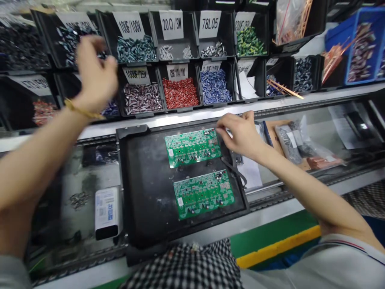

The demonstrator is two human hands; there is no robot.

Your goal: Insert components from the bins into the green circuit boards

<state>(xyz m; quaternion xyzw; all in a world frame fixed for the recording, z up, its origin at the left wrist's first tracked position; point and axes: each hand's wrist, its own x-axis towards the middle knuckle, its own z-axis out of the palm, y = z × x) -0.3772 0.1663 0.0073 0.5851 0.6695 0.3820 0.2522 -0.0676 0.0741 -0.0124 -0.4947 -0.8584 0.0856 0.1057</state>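
Lying near the top of a shallow black tray (144, 192), a green rectangular circuit board (192, 148), dotted with small parts, has its long side running across. A second green circuit board with a white label (204, 194) lies just apart from it, toward 5 o'clock. The right hand (240, 134) is at the first board's 2 o'clock corner, thumb and fingertips brought close together; whether they pinch a part cannot be told.

From the tray's centre, the left hand (94, 74) is raised at about 10 o'clock in front of the black plastic bins, fingers curled and thumb a little apart; it is blurred, so whether it holds anything cannot be told. A thin yellow band (82, 111) circles that wrist.

At 12 o'clock, beyond the tray, stands a black bin of small red components (180, 92); a bin of blue components (215, 86) sits beside it, toward 1 o'clock. Dark teal cylindrical components (136, 49) fill a bin toward 11 o'clock. Near the tray, at 8 o'clock, is a white box with blue print (106, 208). Clear plastic bags of parts (290, 142) lie toward 2 o'clock.
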